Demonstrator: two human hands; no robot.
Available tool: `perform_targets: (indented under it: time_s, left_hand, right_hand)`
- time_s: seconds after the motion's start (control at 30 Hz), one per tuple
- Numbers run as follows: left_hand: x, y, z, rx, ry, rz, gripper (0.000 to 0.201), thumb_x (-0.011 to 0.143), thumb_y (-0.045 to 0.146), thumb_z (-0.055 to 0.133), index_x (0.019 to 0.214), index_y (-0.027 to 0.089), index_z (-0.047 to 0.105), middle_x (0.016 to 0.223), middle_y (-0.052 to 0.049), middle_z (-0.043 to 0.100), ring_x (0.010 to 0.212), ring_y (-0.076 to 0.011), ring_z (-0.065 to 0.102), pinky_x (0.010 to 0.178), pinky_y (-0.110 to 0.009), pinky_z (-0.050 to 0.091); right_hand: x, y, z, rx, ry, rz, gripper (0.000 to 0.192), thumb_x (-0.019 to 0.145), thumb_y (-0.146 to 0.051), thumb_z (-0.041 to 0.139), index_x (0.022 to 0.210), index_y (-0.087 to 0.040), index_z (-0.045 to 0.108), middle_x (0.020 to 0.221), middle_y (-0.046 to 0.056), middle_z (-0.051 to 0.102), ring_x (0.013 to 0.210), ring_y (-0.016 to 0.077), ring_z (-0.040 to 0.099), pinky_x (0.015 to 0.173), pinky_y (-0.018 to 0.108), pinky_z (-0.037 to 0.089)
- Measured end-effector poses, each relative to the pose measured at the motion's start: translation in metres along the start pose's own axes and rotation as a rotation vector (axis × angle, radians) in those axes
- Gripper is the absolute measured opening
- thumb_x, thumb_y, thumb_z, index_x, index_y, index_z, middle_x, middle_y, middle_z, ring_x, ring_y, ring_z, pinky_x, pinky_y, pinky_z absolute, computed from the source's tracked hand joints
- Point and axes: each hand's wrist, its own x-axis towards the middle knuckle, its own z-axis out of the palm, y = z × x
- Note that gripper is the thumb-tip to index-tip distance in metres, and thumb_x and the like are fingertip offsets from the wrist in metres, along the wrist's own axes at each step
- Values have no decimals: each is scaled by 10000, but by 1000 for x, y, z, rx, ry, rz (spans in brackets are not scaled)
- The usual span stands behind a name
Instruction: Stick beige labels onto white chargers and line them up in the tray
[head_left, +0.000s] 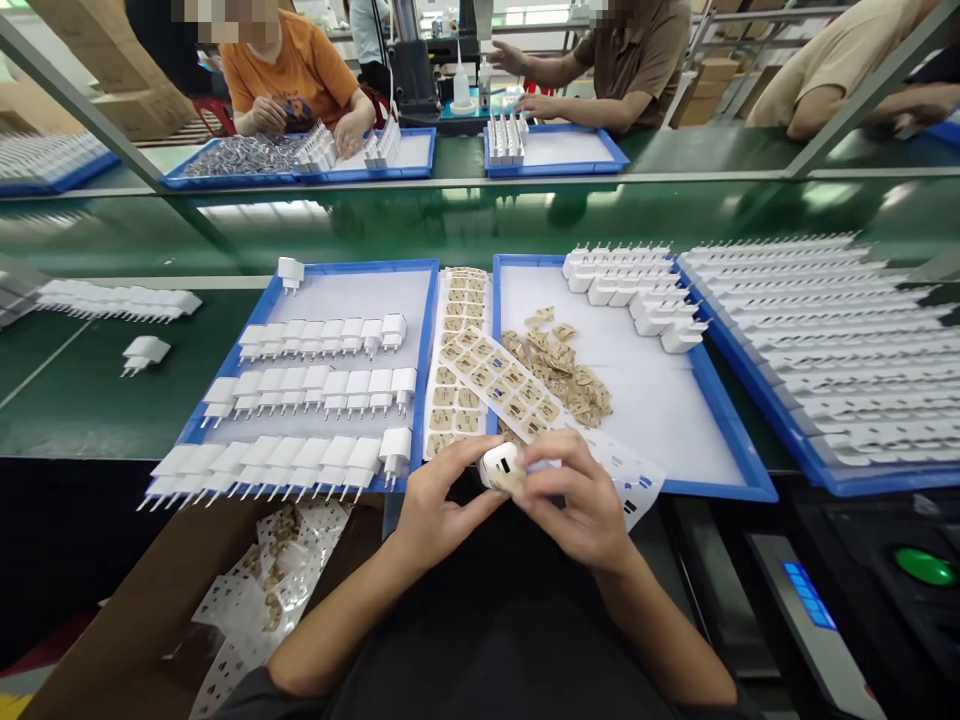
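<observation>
Charger (495, 455), one, white, is grasped by the left hand (442, 500), slotted end toward the wearer, just before the gap between left tray (360, 290) and right tray (675, 420). The right hand (574, 495) pinches at that end, seemingly on a small tan piece; the step looks like sticker work on this face, so the next move probably calls for careful aligning and pressing. Beyond lie at least two sticker sheets (499, 378) and one heap of scraps (581, 385), uncountable. Left tray holds three rows (322, 385) plus one lone charger (290, 272).
</observation>
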Motion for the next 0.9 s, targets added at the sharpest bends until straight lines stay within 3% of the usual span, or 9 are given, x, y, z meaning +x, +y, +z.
perform_targets:
  time_s: [0.07,0.13,0.2,0.27,0.37,0.47,0.57,0.7,0.9]
  left_hand:
    - [1,5,-11,73,-21,-87,353,885,265,729,1225,215,650,1147,-76,768,1010,-220,749,906,-312,601]
    - [7,10,-26,185,-39,-137,327,893,311,712,1200,214,657,1126,-72,771,981,-222,749,882,-309,596]
    - [21,10,-45,310,-65,-158,333,903,383,688,1186,210,661,1081,-69,771,942,-224,739,856,-320,589]
    - [47,0,-64,442,-108,-214,403,910,483,651,1199,202,654,1039,-71,759,914,-234,721,820,-339,581]
    - [101,-33,-83,657,-185,-355,533,902,591,591,1233,176,639,1081,-106,734,1012,-287,681,841,-386,555]
    - [153,-79,-90,833,-273,-467,488,923,546,541,1192,163,680,1115,-113,737,1130,-304,626,948,-388,503]
    - [184,-117,-90,894,-305,-542,474,906,531,537,1152,175,731,1114,-113,748,1175,-338,588,978,-401,478]
    - [193,-141,-90,938,-328,-611,559,894,602,485,1149,193,769,1246,-150,691,1284,-414,485,1013,-477,444]
    - [186,-150,-95,925,-409,-657,579,947,606,362,1306,297,696,1416,-135,579,1345,-416,426,1050,-523,400]
  right_hand:
    - [-1,5,-12,91,-7,-22,121,900,-177,674,949,-288,686,873,21,713,834,212,672,786,400,566]
    - [-2,17,-30,42,141,112,86,926,-198,650,964,-271,673,830,16,702,790,201,679,740,369,571]
    - [-1,34,-50,-235,268,292,85,923,-262,669,1006,-248,684,889,39,725,813,213,695,755,370,578]
    - [0,52,-67,-541,199,408,232,923,-386,650,1087,-228,695,966,77,753,858,252,712,773,405,586]
    - [-1,68,-81,-739,105,480,360,942,-487,560,1131,-215,701,1049,106,764,896,278,722,736,408,595]
    - [-5,71,-82,-698,111,509,376,948,-489,535,1132,-205,699,1072,109,758,880,257,727,670,358,598]
    - [-11,68,-82,-658,73,535,384,939,-497,532,1129,-212,706,1092,109,754,863,247,730,631,336,590]
    - [-17,66,-90,-652,61,603,395,923,-518,536,1111,-223,719,1033,99,760,794,234,724,605,328,579]
    - [-22,70,-95,-644,63,645,390,905,-512,548,1093,-220,727,980,89,758,772,232,718,608,332,575]
